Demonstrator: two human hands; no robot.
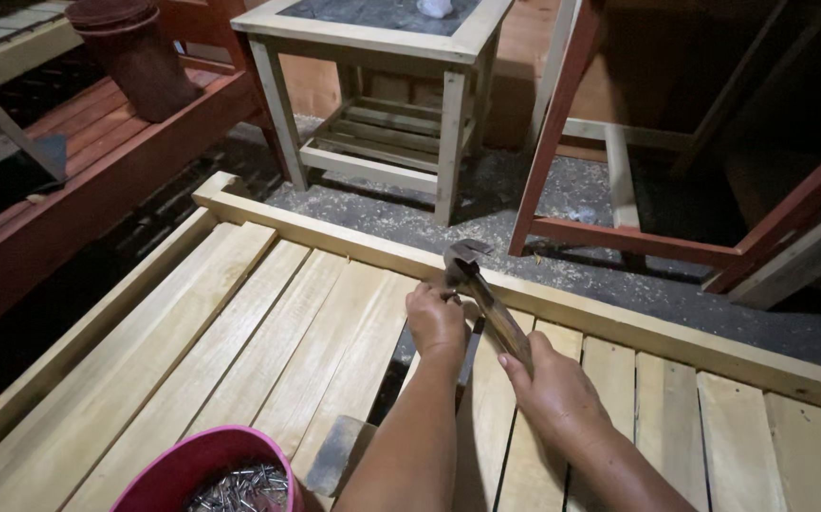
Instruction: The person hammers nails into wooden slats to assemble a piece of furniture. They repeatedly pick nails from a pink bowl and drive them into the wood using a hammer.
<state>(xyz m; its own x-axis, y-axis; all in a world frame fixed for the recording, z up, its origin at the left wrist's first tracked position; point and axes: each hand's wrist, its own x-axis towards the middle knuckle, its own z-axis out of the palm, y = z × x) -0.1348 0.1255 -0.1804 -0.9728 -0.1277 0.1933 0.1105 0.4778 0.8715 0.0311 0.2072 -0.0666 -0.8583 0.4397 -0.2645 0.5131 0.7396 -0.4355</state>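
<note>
My right hand [551,381] grips the wooden handle of a hammer [479,284], whose metal head hangs just above the far rail of a pale slatted wooden frame [268,313]. My left hand [435,318] rests on a slat right beside the hammer head, fingers pinched together at the rail; whatever they pinch is too small to make out. A narrow dark gap runs between the slats under my left wrist.
A pink bowl of nails [213,469] sits on the slats at the bottom. A small pale wooden table [372,95] stands beyond the frame on a sawdust-strewn floor. A red-brown bench with stacked pots [130,52] is left, red chair frames [676,242] right.
</note>
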